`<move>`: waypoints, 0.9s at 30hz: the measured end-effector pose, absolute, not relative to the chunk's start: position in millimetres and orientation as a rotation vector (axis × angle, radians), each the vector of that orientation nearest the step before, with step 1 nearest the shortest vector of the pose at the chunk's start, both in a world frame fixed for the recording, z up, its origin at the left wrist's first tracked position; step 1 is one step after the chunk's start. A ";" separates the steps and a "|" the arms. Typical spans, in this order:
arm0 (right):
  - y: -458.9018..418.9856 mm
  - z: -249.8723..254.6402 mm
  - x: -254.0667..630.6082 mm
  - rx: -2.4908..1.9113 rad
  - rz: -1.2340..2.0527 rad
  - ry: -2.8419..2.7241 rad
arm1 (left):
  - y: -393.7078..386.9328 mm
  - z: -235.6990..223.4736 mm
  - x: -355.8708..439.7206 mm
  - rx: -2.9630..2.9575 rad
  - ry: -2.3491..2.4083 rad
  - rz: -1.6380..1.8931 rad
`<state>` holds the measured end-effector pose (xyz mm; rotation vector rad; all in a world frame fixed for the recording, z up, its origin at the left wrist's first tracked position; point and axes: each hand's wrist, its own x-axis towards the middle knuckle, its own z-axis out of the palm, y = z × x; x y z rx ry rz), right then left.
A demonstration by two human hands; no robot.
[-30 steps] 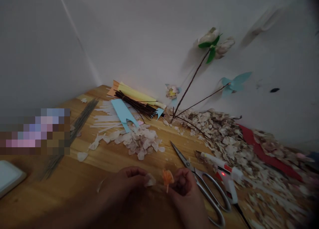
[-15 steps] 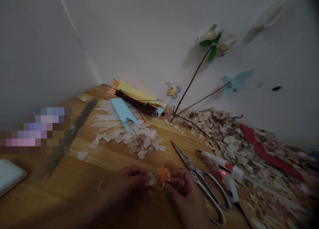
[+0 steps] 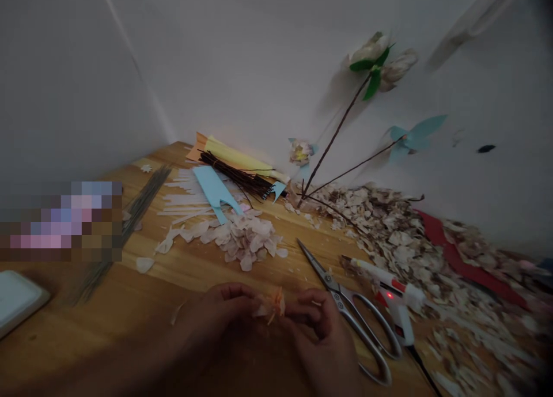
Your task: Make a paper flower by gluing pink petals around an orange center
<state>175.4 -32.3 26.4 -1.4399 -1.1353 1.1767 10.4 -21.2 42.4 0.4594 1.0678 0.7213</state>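
Near the bottom middle, my left hand [image 3: 228, 310] pinches a pale petal [image 3: 261, 306] between thumb and fingers. The petal meets a small orange paper flower centre [image 3: 277, 299], which has a short thin stem. My right hand [image 3: 317, 319] closes its fingertips around the flower centre from the right side. Just beyond my right hand lies a pair of metal scissors [image 3: 332, 284] with blades partly apart. A white and red glue gun [image 3: 391, 290] with a lit red light rests right of the scissors. Ahead of my hands is a heap of pale petals [image 3: 248, 238].
Dried petals [image 3: 389, 224] cover the table's right side, with a red strip [image 3: 453, 259] among them. Brown twigs [image 3: 237, 175], blue paper [image 3: 213, 186] and yellow paper [image 3: 237, 158] lie at the back. Grey wires [image 3: 142, 207] lie left. A stemmed flower [image 3: 369, 57] leans against the wall.
The petal in my left hand and the orange flower centre have come together. The flower centre has turned and shifted slightly left. The camera view has moved a little.
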 end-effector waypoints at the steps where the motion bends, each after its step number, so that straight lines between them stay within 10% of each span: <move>1: -32.6 25.8 175.6 -1.454 1.163 -1.155 | -21.4 43.3 10.2 0.458 1.069 0.718; 27: -36.1 21.7 179.1 -1.532 1.009 -1.493 | -22.0 38.9 10.0 0.499 1.092 0.703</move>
